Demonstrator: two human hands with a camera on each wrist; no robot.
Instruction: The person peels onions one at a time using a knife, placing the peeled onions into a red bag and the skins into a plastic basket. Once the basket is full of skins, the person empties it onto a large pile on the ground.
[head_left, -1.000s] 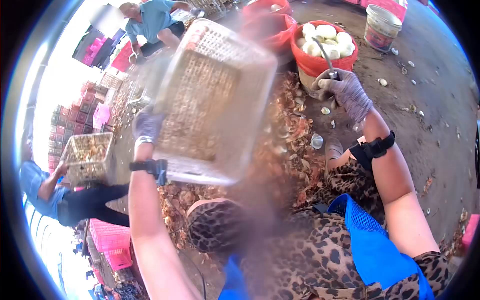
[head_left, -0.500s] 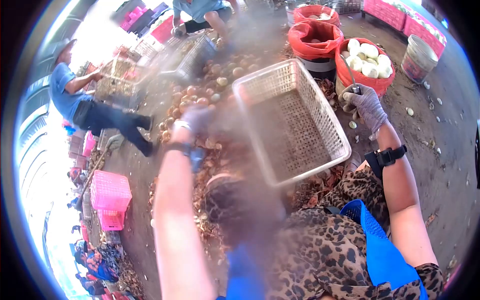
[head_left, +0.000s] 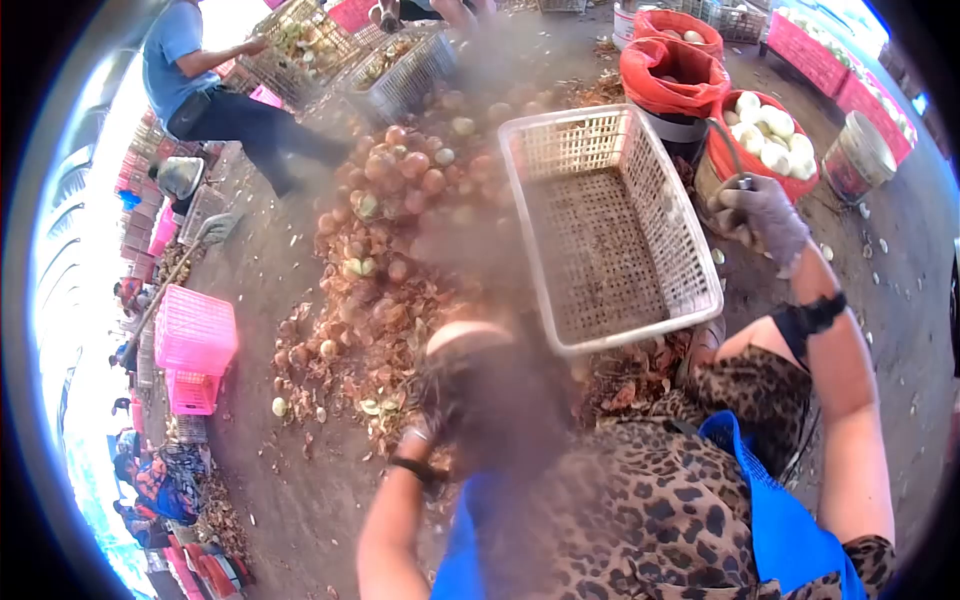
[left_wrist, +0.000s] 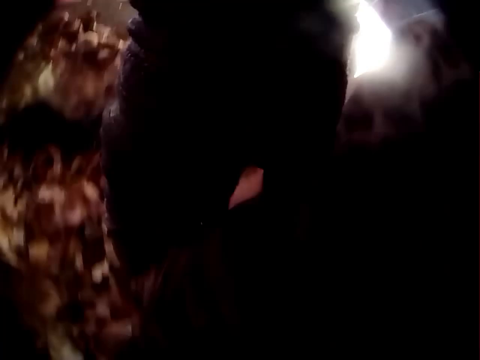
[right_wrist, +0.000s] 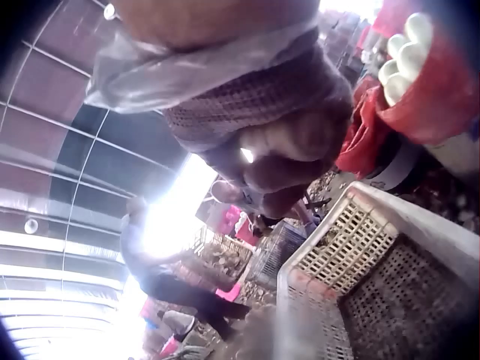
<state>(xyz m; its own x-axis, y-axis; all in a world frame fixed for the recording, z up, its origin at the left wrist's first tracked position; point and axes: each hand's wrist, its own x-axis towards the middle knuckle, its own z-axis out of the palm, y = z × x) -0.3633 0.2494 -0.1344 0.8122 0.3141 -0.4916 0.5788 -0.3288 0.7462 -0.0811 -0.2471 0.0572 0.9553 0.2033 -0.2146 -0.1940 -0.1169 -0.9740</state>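
Observation:
My gloved right hand grips the handle of a thin curved blade, which points up beside a red-lined bucket of peeled onions. In the right wrist view the right hand has its fingers curled, and a clear plastic cuff shows at the wrist. My left hand is low beside my left knee, partly hidden by a dark blur; I cannot tell how its fingers lie. A white slatted crate rests before me, its inside bare but for dirt. Unpeeled onions lie heaped left of it.
Dry onion skins cover the ground around my feet. More red-lined buckets and a white pail stand at the right. Pink crates are stacked at the left. A person holds a crate at upper left.
The white crate, earlier raised and tilted by my left hand, now rests on the ground. My left hand let go of it and drew back to my knee. The person at left moved further in.

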